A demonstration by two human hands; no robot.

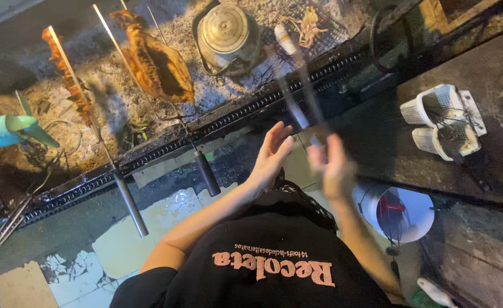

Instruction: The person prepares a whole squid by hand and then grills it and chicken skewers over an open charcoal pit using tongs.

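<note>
right hand (332, 165): closed round the near end of long metal tongs (297, 85), blurred w/ motion; grip looks firm but fingers too smeared to say more.
left hand (271, 153): open, palm up-ish, fingers together & stretched toward the grill edge; holds nothing, touches nothing.
tongs: reach from the right hand out over the rail to the ash bed; tips near a pale sausage-shaped piece (284, 39), prob. touching it, can't be sure thru the blur.
fire bed: grey ash & embers. Two skewers (120, 165) lean across the rail w/ dark handles toward the person, one bearing a flattened browned fish (160, 65), other a strip of reddish meat (69, 74). Metal kettle (225, 31) sits in the ash just left of the tong tips; small squid-like bit (309, 24) on a wire grate beyond.
step in hand: I'd judge tending the small pieces w/ the tongs, mid-reach.
next move calls for: steady tips, a light pinch on the pale piece, keeping clear of kettle & hot rail.
nearby: white baskets (439, 120) on dark counter at right; white bucket (397, 211) below.
</note>
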